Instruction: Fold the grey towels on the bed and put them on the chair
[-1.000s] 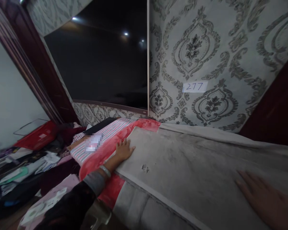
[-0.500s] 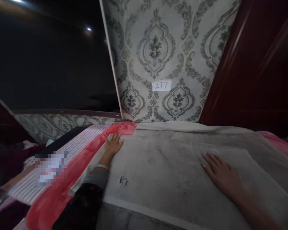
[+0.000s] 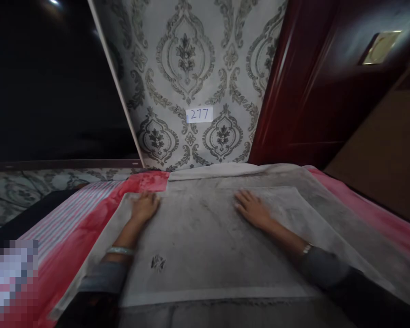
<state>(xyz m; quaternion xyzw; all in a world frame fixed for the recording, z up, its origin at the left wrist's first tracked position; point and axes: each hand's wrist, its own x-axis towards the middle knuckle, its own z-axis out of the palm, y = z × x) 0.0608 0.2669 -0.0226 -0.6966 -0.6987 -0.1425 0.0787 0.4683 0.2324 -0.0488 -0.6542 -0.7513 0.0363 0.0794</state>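
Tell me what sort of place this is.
Probably a living space in someone's home, judging by the big dark TV-like screen, the patterned wallpaper and the gold switch-like plate on the dark-red panelling.

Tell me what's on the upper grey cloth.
The left hand and right hand are on the upper grey cloth, which bears a small dark patch. Fabric beneath the hands is hidden.

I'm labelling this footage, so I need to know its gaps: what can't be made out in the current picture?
Head view, throughout:
Grey cloth: partly hidden beneath the left hand and right hand.
Fingertips: blurred.
Dark mark: too blurred to identify.
Pixelated item: masked, and cut off by the left edge.
Black screen: cut off by the top and left edges.
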